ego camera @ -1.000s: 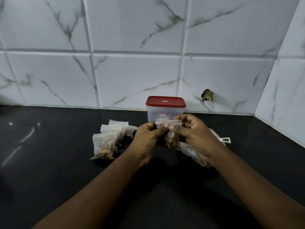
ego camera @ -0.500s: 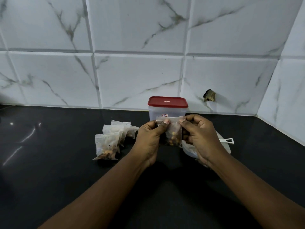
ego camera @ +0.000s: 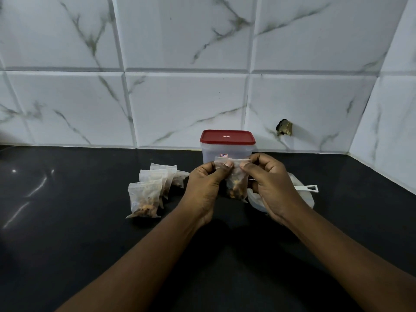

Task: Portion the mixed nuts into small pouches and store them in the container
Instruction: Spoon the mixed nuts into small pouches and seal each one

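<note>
A small clear pouch (ego camera: 235, 181) with nuts in its bottom hangs upright between my two hands. My left hand (ego camera: 206, 186) pinches the top strip near its left side, and my right hand (ego camera: 271, 188) pinches the same strip on the right. Directly behind the pouch stands a translucent container (ego camera: 227, 152) with its red lid (ego camera: 227, 137) on. Several filled pouches (ego camera: 153, 190) lie in a cluster on the black counter (ego camera: 78, 221) to the left of my left hand.
Behind my right hand lies a crumpled clear bag (ego camera: 304, 197), with a white scoop handle (ego camera: 308, 188) sticking out to the right. A marble-tiled wall (ego camera: 180, 97) closes the back and the right corner. A brass fitting (ego camera: 284, 127) juts from the wall.
My right thumb and fingers have slid leftward along the pouch's top strip, closer to my left thumb. The pouch has stayed upright in front of the container.
</note>
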Demonstrator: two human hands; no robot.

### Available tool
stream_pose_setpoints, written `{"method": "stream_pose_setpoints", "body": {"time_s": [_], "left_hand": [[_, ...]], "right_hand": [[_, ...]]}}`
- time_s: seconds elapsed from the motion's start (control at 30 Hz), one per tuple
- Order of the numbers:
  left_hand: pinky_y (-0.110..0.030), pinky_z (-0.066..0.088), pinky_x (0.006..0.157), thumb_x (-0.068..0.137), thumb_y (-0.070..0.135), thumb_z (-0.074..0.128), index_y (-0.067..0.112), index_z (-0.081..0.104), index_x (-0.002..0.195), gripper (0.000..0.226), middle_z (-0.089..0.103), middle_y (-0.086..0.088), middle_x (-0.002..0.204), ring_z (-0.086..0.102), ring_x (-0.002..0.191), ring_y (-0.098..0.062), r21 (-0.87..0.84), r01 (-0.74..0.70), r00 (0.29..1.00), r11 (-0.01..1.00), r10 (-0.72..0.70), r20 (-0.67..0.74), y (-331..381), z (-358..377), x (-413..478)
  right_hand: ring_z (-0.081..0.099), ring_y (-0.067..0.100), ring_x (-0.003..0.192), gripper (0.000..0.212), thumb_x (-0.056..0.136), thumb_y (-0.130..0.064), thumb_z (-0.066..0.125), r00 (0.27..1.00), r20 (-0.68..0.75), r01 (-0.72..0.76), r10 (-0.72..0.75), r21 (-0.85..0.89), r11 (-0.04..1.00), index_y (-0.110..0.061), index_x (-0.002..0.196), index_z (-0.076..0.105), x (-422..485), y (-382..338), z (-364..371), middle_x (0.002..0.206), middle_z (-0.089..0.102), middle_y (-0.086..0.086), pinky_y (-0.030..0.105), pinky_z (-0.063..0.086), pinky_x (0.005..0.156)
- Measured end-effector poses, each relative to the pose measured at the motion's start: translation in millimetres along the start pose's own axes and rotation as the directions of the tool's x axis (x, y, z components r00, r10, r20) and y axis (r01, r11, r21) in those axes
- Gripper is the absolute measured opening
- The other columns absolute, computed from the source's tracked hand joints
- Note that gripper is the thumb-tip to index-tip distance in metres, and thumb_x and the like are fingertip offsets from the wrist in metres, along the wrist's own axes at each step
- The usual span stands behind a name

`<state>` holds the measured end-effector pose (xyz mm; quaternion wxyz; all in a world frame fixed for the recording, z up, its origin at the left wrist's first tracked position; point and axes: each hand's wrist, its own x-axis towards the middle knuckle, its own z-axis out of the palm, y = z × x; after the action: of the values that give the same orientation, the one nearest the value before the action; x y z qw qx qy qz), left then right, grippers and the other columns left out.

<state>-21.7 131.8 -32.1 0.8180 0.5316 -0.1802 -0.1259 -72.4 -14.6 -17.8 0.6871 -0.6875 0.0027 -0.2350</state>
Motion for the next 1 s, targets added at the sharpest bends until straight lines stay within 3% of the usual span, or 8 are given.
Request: {"method": "stream_pose_setpoints", "body": {"time_s": [0.13,0.3,0.37,0.5,0.7,0.77,0.9,1.0], "left_hand": [[-0.043,0.062,0.074,0.098,0.02,0.069,0.003,0.072,0.115,0.024,0.078,-0.017,0.105,0.076,0.089,-0.026,0.015,-0.002,1.0,1.0,0.001,0.013,0,1,-1],[-0.041,0.061,0.069,0.098,0.021,0.07,0.005,0.073,0.112,0.022,0.078,-0.017,0.103,0.075,0.085,-0.025,0.029,-0.014,1.0,0.999,0.014,0.01,1,2,-2],[-0.04,0.06,0.067,0.098,0.021,0.07,0.005,0.073,0.109,0.02,0.077,-0.017,0.101,0.074,0.082,-0.025,0.041,-0.023,1.0,0.999,0.023,0.007,2,1,-3],[-0.04,0.061,0.068,0.098,0.022,0.069,0.004,0.073,0.114,0.024,0.077,-0.018,0.105,0.074,0.085,-0.026,0.053,-0.008,0.999,0.999,0.006,0.038,5,1,-5],[-0.04,0.062,0.071,0.102,0.021,0.062,0.002,0.07,0.105,0.021,0.075,-0.013,0.09,0.073,0.082,-0.025,-0.045,0.018,1.0,0.999,-0.018,-0.006,9,6,-5],[-0.042,0.063,0.075,0.103,0.019,0.061,0.002,0.068,0.108,0.019,0.074,-0.017,0.096,0.072,0.086,-0.028,-0.061,0.014,0.999,0.998,-0.016,-0.044,10,5,-3],[-0.035,0.061,0.063,0.104,0.013,0.059,0.009,0.07,0.092,0.017,0.076,-0.01,0.084,0.072,0.074,-0.019,-0.014,-0.006,0.997,1.0,0.005,-0.077,7,4,-1],[-0.033,0.06,0.064,0.105,0.013,0.056,0.004,0.071,0.097,0.019,0.076,-0.012,0.086,0.072,0.076,-0.021,0.021,-0.027,0.993,0.999,0.029,-0.11,5,4,1]], "right_hand": [[0.067,0.03,0.084,0.014,0.099,-0.009,0.068,0.996,-0.05,0.07,-0.075,-0.095,0.993,0.003,0.091,0.066,1,3,0,0.096,0.066,0.034,0.049,0.059,0.082],[0.069,0.029,0.086,0.015,0.096,-0.013,0.071,0.999,-0.039,0.021,-0.021,-0.01,1.0,0.001,0.091,0.069,1,2,1,0.092,0.07,0.028,0.053,0.059,0.088],[0.071,0.027,0.087,0.011,0.097,-0.009,0.069,1.0,-0.015,0.013,-0.013,0.009,1.0,0.001,0.095,0.071,0,0,2,0.091,0.073,0.021,0.048,0.059,0.088],[0.067,0.018,0.078,0.014,0.098,-0.006,0.067,0.995,-0.025,0.094,-0.097,-0.096,0.991,0.007,0.095,0.067,-2,-3,1,0.086,0.07,0.019,0.031,0.059,0.073],[0.06,0.028,0.077,0.017,0.095,-0.013,0.067,0.987,-0.061,0.139,-0.148,-0.127,0.982,0.002,0.088,0.066,-1,-5,0,0.081,0.063,0.024,0.062,0.058,0.08],[0.06,0.031,0.077,0.02,0.089,-0.022,0.067,0.987,-0.063,0.141,-0.15,-0.127,0.982,-0.001,0.087,0.068,-1,-7,-1,0.082,0.063,0.026,0.068,0.058,0.079],[0.061,0.036,0.078,0.021,0.09,-0.021,0.068,0.985,-0.046,0.158,-0.166,-0.135,0.978,-0.001,0.088,0.067,-1,-5,-3,0.088,0.061,0.032,0.068,0.057,0.077],[0.062,0.033,0.076,0.016,0.094,-0.016,0.069,0.99,-0.009,0.138,-0.141,-0.13,0.982,0.0,0.089,0.067,1,-1,-3,0.083,0.064,0.028,0.054,0.057,0.073]]}}
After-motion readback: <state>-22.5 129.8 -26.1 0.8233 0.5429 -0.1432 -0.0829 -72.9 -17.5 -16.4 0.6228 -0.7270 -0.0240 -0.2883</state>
